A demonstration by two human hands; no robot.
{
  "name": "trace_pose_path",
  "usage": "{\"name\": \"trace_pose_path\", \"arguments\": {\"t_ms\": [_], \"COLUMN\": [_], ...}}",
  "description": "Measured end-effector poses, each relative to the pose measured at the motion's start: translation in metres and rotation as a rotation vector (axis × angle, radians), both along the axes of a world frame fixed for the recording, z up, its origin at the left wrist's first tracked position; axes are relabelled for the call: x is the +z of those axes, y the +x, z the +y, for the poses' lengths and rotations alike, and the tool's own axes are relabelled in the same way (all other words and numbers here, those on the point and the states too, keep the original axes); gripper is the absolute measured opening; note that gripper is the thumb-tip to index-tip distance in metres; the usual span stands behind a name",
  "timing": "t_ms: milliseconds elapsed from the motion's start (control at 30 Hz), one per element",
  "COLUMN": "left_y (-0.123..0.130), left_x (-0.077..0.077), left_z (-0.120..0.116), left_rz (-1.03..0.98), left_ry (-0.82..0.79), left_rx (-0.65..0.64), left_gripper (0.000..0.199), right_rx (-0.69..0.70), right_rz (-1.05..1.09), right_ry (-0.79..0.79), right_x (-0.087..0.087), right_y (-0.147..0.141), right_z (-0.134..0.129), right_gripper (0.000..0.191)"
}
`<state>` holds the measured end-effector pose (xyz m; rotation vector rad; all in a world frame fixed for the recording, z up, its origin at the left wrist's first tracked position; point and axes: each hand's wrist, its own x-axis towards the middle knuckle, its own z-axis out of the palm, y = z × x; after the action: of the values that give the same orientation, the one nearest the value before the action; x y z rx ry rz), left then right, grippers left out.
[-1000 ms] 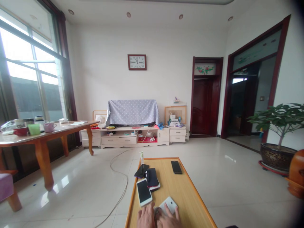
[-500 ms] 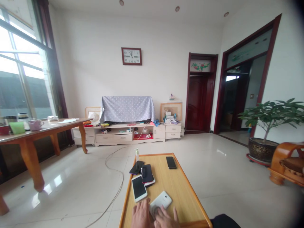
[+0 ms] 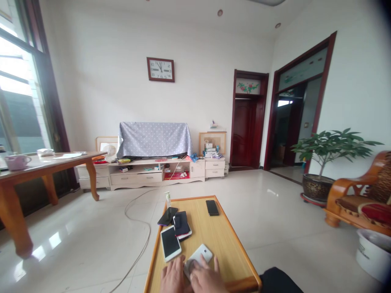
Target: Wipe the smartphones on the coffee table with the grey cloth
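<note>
A white smartphone (image 3: 204, 253) lies back up and slanted on the small wooden table (image 3: 226, 244), its camera end pointing away from me. My right hand (image 3: 206, 276) is over its near end, fingers pressing a small grey, soft-looking piece (image 3: 191, 264) against the back; its material is unclear. My left hand (image 3: 173, 276) lies along the phone's near left side, fingers stretched out, its thumb mostly hidden. Just beyond that hand is a white phone with a dark screen (image 3: 171, 243). A dark case-like item (image 3: 182, 221) overlaps it from behind, atop another white-edged device.
A black phone (image 3: 167, 216), a clear pump bottle (image 3: 168, 199) and another dark phone (image 3: 212, 208) occupy the table's far end. A cable (image 3: 149, 228) trails across the floor at left. My dark-clothed knee (image 3: 279, 280) and a white bucket (image 3: 374, 252) are at right.
The view has turned slightly right, so everything shifts left and the bucket appears. Both hands keep nearly the same place at the white smartphone, the right one still pressing on its back.
</note>
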<state>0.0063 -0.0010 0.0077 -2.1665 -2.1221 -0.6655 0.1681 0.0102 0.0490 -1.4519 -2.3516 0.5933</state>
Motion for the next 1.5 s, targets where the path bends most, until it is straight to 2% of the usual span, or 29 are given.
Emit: {"name": "trace_pose_path", "arguments": {"t_ms": [100,167,300,367,467,533,567,633,733,800,933,1033,1133,1267,1333,1433,1500], "left_y": [0.005,0.005,-0.001,-0.002,0.002,0.005,0.006,0.005,0.002,0.0,0.002,0.004,0.005,0.006,0.007,0.008,0.007], "left_x": [0.009,0.011,0.009,0.009,0.014,0.02,0.021,0.022,0.018,0.015,0.014,0.018,0.024,0.034,0.039,0.043,0.042], "left_z": [-0.004,-0.004,-0.003,-0.004,-0.007,-0.01,-0.01,-0.01,-0.007,-0.005,-0.004,-0.005,-0.006,-0.01,-0.012,-0.013,-0.014], "left_rz": [-0.018,-0.032,-0.035,-0.035,-0.064,-0.077,-0.08,-0.094,-0.102,-0.097,-0.098,-0.082,-0.074,-0.058,-0.033,-0.01,-0.018], "left_ry": [0.006,-0.009,-0.049,-0.06,-0.046,-0.047,-0.041,-0.044,-0.031,-0.021,-0.011,-0.013,-0.026,-0.083,-0.132,-0.169,-0.155], "left_rx": [0.016,0.007,-0.035,-0.04,-0.011,-0.011,-0.015,-0.037,-0.067,-0.077,-0.063,-0.046,-0.045,-0.049,-0.041,-0.024,-0.027], "left_gripper": [0.059,0.058,0.053,0.054,0.058,0.062,0.061,0.058,0.05,0.049,0.06,0.059,0.049,0.043,0.045,0.05,0.05], "right_rx": [-0.194,-0.226,0.035,0.088,-0.089,-0.217,-0.239,-0.191,0.01,0.059,-0.118,-0.247,-0.231,-0.05,-0.125,-0.328,-0.374], "right_rz": [-0.02,-0.026,0.013,0.019,-0.018,-0.083,-0.103,-0.113,-0.078,-0.067,-0.091,-0.116,-0.136,-0.101,-0.123,-0.183,-0.193], "right_ry": [0.066,0.075,0.037,0.054,0.104,0.053,0.04,0.022,0.036,0.036,0.006,0.0,0.009,0.048,0.034,-0.003,-0.003], "right_x": [0.007,0.008,-0.002,-0.003,0.003,0.008,0.009,0.008,0.005,0.005,0.01,0.006,-0.007,-0.017,-0.013,-0.004,-0.002], "right_y": [0.012,0.012,-0.008,-0.011,0.002,0.01,0.011,0.005,-0.013,-0.02,-0.008,0.001,-0.004,-0.005,0.004,0.021,0.026], "right_z": [0.011,0.012,-0.001,-0.003,0.009,0.017,0.019,0.015,0.001,0.001,0.03,0.042,0.025,-0.001,0.002,0.018,0.023], "right_gripper": [0.046,0.045,0.041,0.041,0.045,0.045,0.046,0.046,0.047,0.046,0.046,0.05,0.051,0.049,0.048,0.05,0.051]}}
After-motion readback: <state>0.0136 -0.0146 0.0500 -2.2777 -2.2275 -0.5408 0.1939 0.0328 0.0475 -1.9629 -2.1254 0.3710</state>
